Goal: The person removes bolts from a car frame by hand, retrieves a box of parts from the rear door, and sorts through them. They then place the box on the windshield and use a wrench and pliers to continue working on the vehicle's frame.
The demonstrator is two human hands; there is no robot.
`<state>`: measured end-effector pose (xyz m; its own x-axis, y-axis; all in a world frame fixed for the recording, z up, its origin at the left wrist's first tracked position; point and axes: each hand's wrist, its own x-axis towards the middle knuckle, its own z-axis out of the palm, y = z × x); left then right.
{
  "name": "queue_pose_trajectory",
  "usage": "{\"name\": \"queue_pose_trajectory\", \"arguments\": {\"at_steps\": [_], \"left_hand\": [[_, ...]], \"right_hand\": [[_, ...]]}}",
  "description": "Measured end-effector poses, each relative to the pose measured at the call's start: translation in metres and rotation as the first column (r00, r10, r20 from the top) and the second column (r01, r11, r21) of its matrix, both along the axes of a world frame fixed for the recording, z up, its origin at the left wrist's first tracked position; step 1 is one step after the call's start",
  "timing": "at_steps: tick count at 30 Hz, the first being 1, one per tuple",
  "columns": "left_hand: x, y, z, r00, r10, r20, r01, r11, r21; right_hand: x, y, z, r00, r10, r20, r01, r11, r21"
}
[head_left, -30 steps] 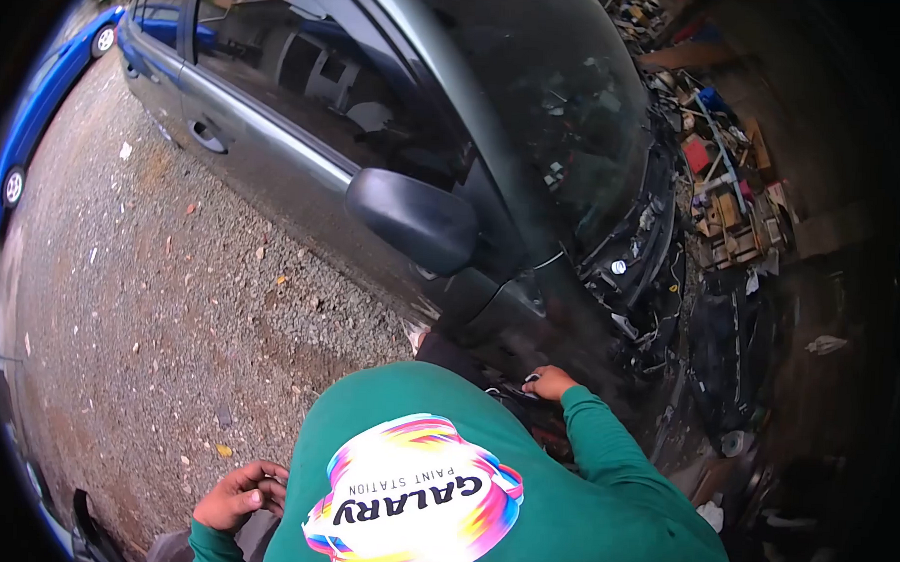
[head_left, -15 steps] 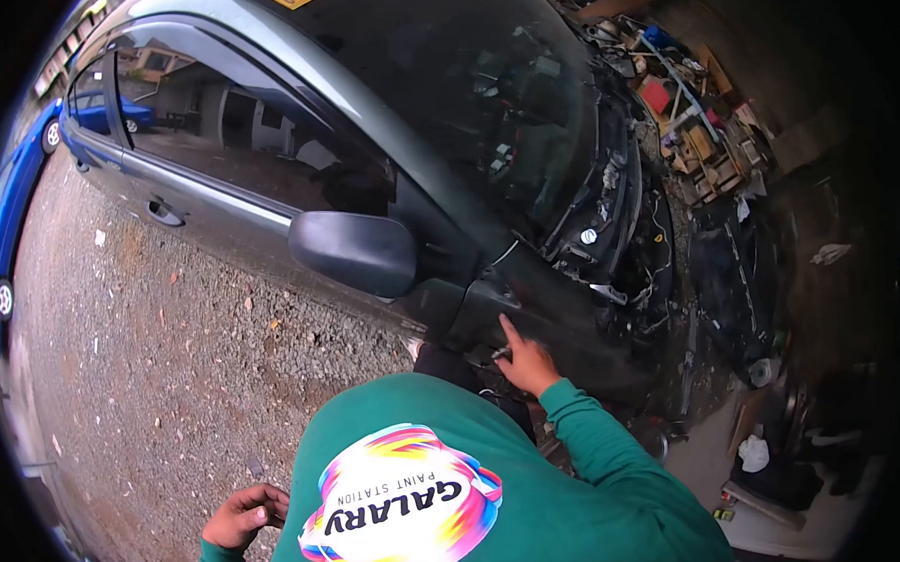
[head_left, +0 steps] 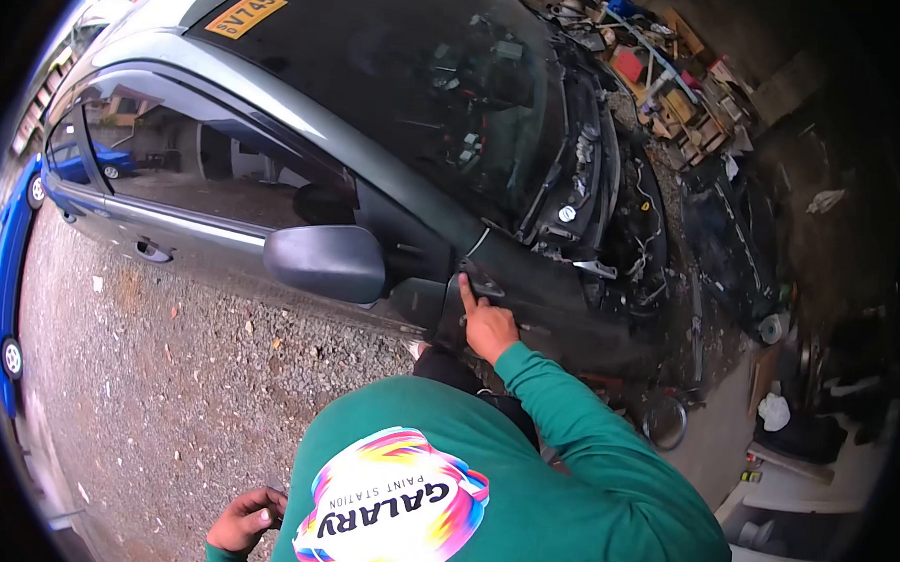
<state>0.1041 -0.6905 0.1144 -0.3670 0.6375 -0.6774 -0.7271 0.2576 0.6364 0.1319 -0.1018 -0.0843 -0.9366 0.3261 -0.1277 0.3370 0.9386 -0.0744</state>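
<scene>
A dark grey car (head_left: pixel 205 203) stands side-on, and its front fender (head_left: pixel 558 305) is right before me. My right hand (head_left: pixel 490 329) is at the fender's rear upper corner, close to the door seam. Its index finger is stretched out with the tip on the dark panel, while the other fingers are bent; I see nothing gripped. The side mirror (head_left: pixel 325 263) lies just left of that hand. My left hand (head_left: pixel 247 520) hangs low by my green shirt (head_left: pixel 551 503), above the gravel. Its fingers are curled against the thumb, and whatever they may hold is hidden.
The car's front end is stripped, with loose wires (head_left: pixel 642 223) showing. Scrap wood and parts (head_left: pixel 679 101) are heaped beyond it. Dark panels (head_left: pixel 734 241) and a white crumpled item (head_left: pixel 773 412) lie at right. Gravel (head_left: pixel 169 370) covers the left, where a blue car (head_left: pixel 7 285) is parked.
My right hand has moved up and left along the fender, its fingertip now higher by the seam. The view has shifted slightly right. My left hand stays nearly still.
</scene>
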Motion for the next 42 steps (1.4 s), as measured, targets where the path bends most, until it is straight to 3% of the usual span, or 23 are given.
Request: {"name": "queue_pose_trajectory", "arguments": {"at_steps": [7, 9, 11, 14, 19, 21, 22, 23, 25, 27, 31, 32, 33, 34, 35, 36, 37, 38, 39, 40, 42], "left_hand": [[-0.015, 0.01, -0.01, 0.993, -0.103, -0.055, 0.103, 0.995, -0.015], [-0.018, -0.001, -0.021, 0.994, -0.105, 0.02, 0.106, 0.993, -0.061], [-0.015, 0.001, -0.016, 0.986, -0.129, -0.108, 0.122, 0.99, -0.068], [-0.012, 0.007, -0.012, 0.99, -0.065, -0.125, 0.052, 0.994, -0.101], [-0.013, 0.041, -0.004, 0.991, -0.06, -0.12, 0.042, 0.988, -0.146], [-0.016, 0.063, 0.001, 0.974, -0.1, -0.202, 0.023, 0.935, -0.354], [-0.023, 0.082, 0.004, 0.975, -0.146, -0.17, 0.084, 0.942, -0.324], [-0.028, 0.093, -0.006, 0.983, -0.115, -0.146, 0.06, 0.94, -0.335], [-0.046, 0.117, -0.031, 0.949, -0.178, -0.261, 0.08, 0.935, -0.345], [-0.055, 0.161, -0.055, 0.821, -0.342, -0.457, 0.142, 0.898, -0.417], [-0.063, 0.248, -0.072, 0.888, -0.259, -0.38, 0.208, 0.963, -0.17], [-0.071, 0.25, -0.085, 0.745, -0.41, -0.526, 0.338, 0.912, -0.233], [-0.073, 0.258, -0.089, 0.506, -0.468, -0.724, 0.423, 0.867, -0.264], [-0.073, 0.255, -0.096, 0.528, -0.452, -0.719, 0.422, 0.874, -0.24], [-0.072, 0.253, -0.103, 0.549, -0.434, -0.714, 0.418, 0.883, -0.215], [-0.069, 0.246, -0.106, 0.554, -0.423, -0.717, 0.403, 0.89, -0.214], [-0.063, 0.236, -0.109, 0.774, -0.366, -0.517, 0.311, 0.931, -0.193], [-0.055, 0.223, -0.113, 0.926, -0.259, -0.274, 0.21, 0.958, -0.195], [-0.05, 0.208, -0.119, 0.931, -0.237, -0.276, 0.188, 0.963, -0.192], [-0.047, 0.189, -0.126, 0.899, -0.258, -0.353, 0.153, 0.942, -0.298], [-0.036, 0.145, -0.145, 0.822, -0.321, -0.471, 0.071, 0.877, -0.474]], "right_hand": [[-0.001, 0.001, -0.008, 0.999, -0.005, 0.045, 0.005, 1.0, 0.016], [0.0, -0.001, -0.006, 0.999, -0.03, 0.039, 0.03, 0.999, -0.012], [0.003, -0.002, -0.007, 1.0, 0.001, -0.014, -0.002, 0.999, -0.047], [0.001, -0.019, -0.002, 0.994, -0.033, -0.102, -0.001, 0.946, -0.325], [-0.007, -0.047, 0.017, 0.983, 0.11, -0.145, -0.179, 0.72, -0.67], [-0.01, -0.053, 0.024, 0.981, 0.132, -0.144, -0.195, 0.601, -0.775], [-0.012, -0.057, 0.02, 0.981, 0.124, -0.146, -0.191, 0.591, -0.784], [-0.013, -0.063, 0.016, 0.973, 0.083, -0.215, -0.227, 0.487, -0.843], [-0.02, -0.075, 0.018, 0.95, 0.009, -0.311, -0.299, 0.303, -0.905], [-0.022, -0.085, 0.054, 0.928, -0.024, -0.371, -0.361, 0.178, -0.915], [-0.024, -0.112, 0.097, 0.871, -0.077, -0.486, -0.491, -0.075, -0.868], [-0.024, -0.116, 0.101, 0.842, -0.08, -0.533, -0.538, -0.052, -0.842], [-0.025, -0.119, 0.103, 0.81, -0.076, -0.581, -0.585, -0.028, -0.811], [-0.026, -0.12, 0.098, 0.744, -0.093, -0.661, -0.661, 0.042, -0.749], [-0.027, -0.115, 0.094, 0.744, -0.081, -0.663, -0.663, 0.035, -0.748], [-0.028, -0.101, 0.092, 0.656, -0.017, -0.755, -0.734, 0.223, -0.642], [-0.028, -0.087, 0.088, 0.562, 0.069, -0.824, -0.776, 0.39, -0.496], [-0.026, -0.072, 0.076, 0.581, 0.224, -0.782, -0.78, 0.426, -0.458], [-0.023, -0.058, 0.06, 0.588, 0.373, -0.718, -0.79, 0.456, -0.41], [-0.017, -0.049, 0.047, 0.581, 0.453, -0.676, -0.801, 0.462, -0.38], [-0.008, -0.04, 0.028, 0.571, 0.533, -0.624, -0.815, 0.46, -0.353]]}}
